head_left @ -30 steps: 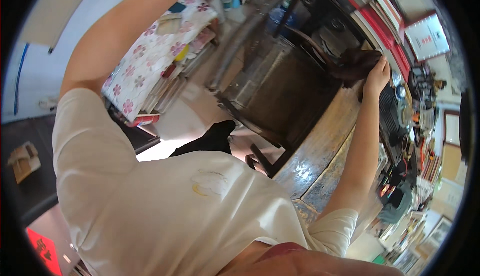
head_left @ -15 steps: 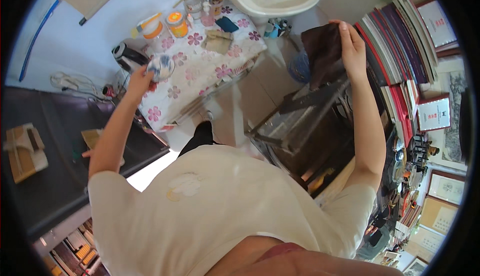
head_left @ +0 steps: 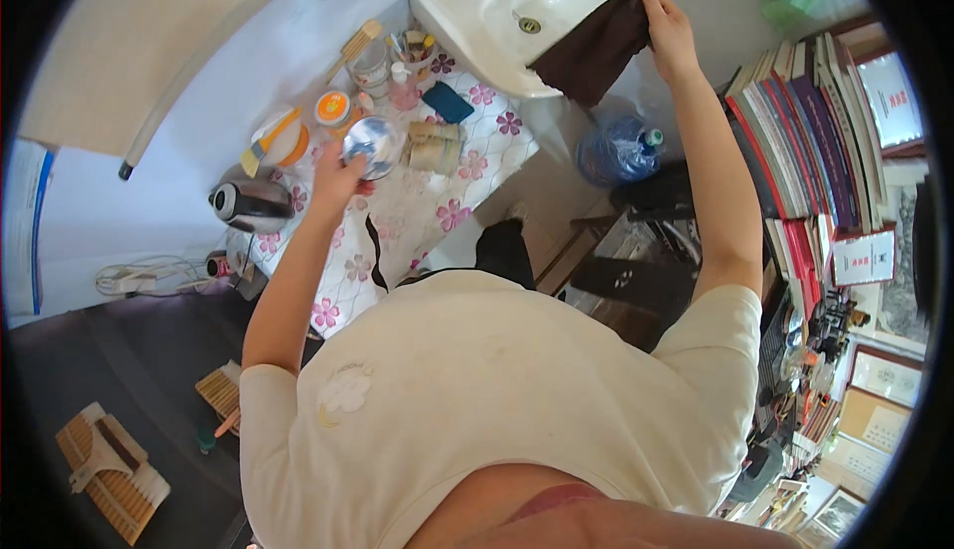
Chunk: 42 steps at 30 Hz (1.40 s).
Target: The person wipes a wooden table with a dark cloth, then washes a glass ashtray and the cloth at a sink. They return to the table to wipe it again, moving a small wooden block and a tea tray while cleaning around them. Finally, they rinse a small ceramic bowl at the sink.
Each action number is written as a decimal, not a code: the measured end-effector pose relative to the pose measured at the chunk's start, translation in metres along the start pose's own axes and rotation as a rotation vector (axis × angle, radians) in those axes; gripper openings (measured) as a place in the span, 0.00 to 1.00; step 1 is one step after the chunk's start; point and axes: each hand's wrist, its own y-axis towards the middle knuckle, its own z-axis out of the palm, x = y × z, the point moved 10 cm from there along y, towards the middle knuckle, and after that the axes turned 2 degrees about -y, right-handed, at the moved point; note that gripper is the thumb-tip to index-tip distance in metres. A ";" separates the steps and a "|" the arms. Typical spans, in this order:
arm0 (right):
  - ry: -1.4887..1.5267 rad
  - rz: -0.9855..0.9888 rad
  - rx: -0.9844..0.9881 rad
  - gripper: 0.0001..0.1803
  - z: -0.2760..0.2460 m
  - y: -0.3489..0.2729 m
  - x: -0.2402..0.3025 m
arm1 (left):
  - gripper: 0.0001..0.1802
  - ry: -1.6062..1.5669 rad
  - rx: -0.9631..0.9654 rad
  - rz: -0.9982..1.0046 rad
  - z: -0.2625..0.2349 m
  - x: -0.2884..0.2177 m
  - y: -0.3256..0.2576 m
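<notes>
My right hand [head_left: 672, 37] is raised at the upper right, pinching the top corner of a dark brown cloth [head_left: 602, 47]. The cloth hangs down over the right rim of the white washbasin [head_left: 462, 27]. On the left, my left hand [head_left: 338, 179] grips the edge of a small round bowl [head_left: 374, 146], shiny with blue and white tones. This bowl is above the flowered tablecloth [head_left: 417, 216], close to an orange-lidded jar [head_left: 333, 108] and a folded beige cloth [head_left: 435, 148]. Some left fingers are hidden behind the hand.
A black kettle [head_left: 248, 204] stands at the table's left end. Below the basin is a blue water bottle [head_left: 618, 149]. Stacked books [head_left: 795, 117] line the right side. Wide brushes [head_left: 114, 470] lie on the dark surface at lower left.
I have come nearer the washbasin. My right hand has carried the brown cloth up to the basin's rim, and my left hand has moved the bowl rightward over the table.
</notes>
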 end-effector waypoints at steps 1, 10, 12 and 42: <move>0.036 0.052 0.044 0.19 0.008 0.022 -0.009 | 0.17 0.004 0.014 0.018 0.025 -0.012 0.020; -0.211 0.335 0.498 0.13 -0.003 0.241 -0.149 | 0.17 -0.087 -0.038 -0.138 0.221 0.001 0.215; -0.018 0.400 0.401 0.10 -0.013 0.292 -0.179 | 0.18 -0.164 -0.088 -0.219 0.254 0.017 0.252; 0.171 0.543 0.335 0.34 -0.001 0.550 -0.298 | 0.14 -0.139 -0.269 -0.357 0.355 -0.005 0.384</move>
